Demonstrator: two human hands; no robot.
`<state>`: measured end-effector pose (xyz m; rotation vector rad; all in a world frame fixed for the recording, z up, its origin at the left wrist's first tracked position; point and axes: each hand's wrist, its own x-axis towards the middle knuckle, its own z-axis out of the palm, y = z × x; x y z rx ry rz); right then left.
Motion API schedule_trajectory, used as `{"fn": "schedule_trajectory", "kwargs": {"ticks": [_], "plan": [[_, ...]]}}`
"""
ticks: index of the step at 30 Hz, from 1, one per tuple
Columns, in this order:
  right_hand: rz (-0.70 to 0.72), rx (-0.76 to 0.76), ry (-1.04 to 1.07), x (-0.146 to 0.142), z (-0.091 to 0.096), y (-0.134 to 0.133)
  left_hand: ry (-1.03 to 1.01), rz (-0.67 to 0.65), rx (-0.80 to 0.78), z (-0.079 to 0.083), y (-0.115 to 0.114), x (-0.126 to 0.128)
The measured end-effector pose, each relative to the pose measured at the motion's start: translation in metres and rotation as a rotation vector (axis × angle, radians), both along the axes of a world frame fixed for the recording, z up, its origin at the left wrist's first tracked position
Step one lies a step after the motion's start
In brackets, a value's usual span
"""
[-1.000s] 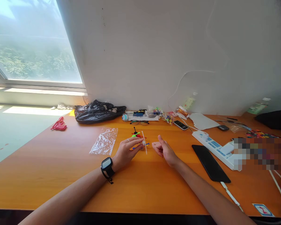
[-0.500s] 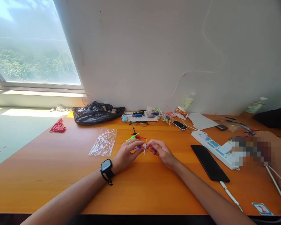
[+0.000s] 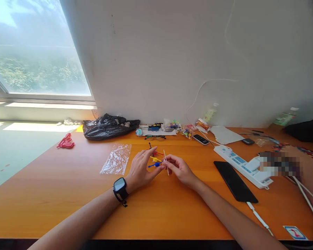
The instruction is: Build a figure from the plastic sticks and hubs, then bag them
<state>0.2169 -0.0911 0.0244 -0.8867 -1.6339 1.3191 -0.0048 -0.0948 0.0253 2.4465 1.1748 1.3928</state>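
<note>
My right hand (image 3: 181, 169) pinches a thin white plastic arrow spinner (image 3: 168, 170), held nearly upright and seen almost edge-on. Opposite it, my left hand (image 3: 143, 167) has its fingers spread, with the thumb tip close to the white piece; whether they touch I cannot tell. Between and behind the hands lie small plastic arrow spinners: a blue one (image 3: 157, 164), a yellow one (image 3: 155, 159), a red one (image 3: 154, 153) and a black one (image 3: 150, 146). Fingers partly hide this group.
Left of my hands lies a clear plastic bag (image 3: 116, 159); beyond it are a black bag (image 3: 106, 128) and a red plastic piece (image 3: 66, 141). Glasses (image 3: 155, 138) lie at the back. On the right are a phone (image 3: 234, 181), a power strip (image 3: 241, 166) and another person's arm (image 3: 311, 177).
My left fingers have spread and come off the white spinner, which is now in my right hand. The yellow spinner has come into view, while the green one is no longer visible.
</note>
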Motion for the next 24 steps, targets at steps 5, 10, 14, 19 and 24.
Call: {"fn": "schedule_trajectory", "kwargs": {"ticks": [5, 10, 14, 19, 24], "plan": [[-0.151, -0.026, 0.097, 0.005, 0.004, 0.004, 0.072, 0.287, -0.053, -0.005, 0.02, -0.018], [-0.361, 0.067, 0.009, 0.017, -0.001, 0.02, 0.24, 0.627, -0.167, -0.01, 0.046, -0.044], [-0.52, 0.319, -0.4, 0.039, -0.008, 0.035, 0.31, 0.753, -0.266, -0.011, 0.058, -0.059], [-0.495, 0.426, -0.906, 0.058, -0.012, 0.041, 0.421, 0.772, -0.453, -0.015, 0.061, -0.068], [-0.513, 0.437, -0.96, 0.057, -0.014, 0.041, 0.371, 0.734, -0.422, -0.012, 0.06, -0.067]]}}
